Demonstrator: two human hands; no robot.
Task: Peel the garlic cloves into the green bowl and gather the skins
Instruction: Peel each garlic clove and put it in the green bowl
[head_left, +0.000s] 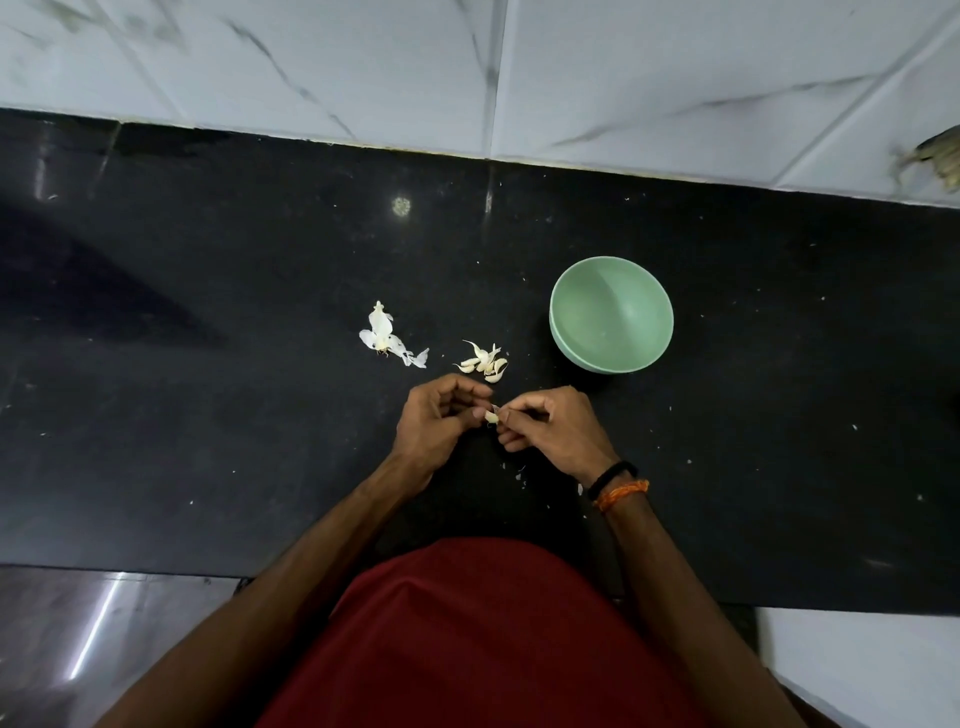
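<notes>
1. Peeling looks to be the step in hand: the left hand (434, 423) and the right hand (550, 426) meet on the near side of the pale green round bowl (612, 270), and between their fingertips both pinch one small cream garlic clove (491, 417).
2. That bowl appears to hold nothing yet, so I'd judge the job is barely begun.
3. A little heap of unpeeled cream cloves (484, 361) lies just left of the bowl, near the hands; farther left of the bowl, well apart from it, sits a scatter of white papery skins (387, 338).
4. Next, I'd guess, the skin must be worked loose with a fingernail, then the bare clove carried over the rim and dropped in; the skin belongs with the papery scatter.
5. All of it rests on a glossy black stone counter (208, 389), flecked with pale crumbs.
6. Beyond the bowl rises a white marble-veined tiled wall (363, 67).
</notes>
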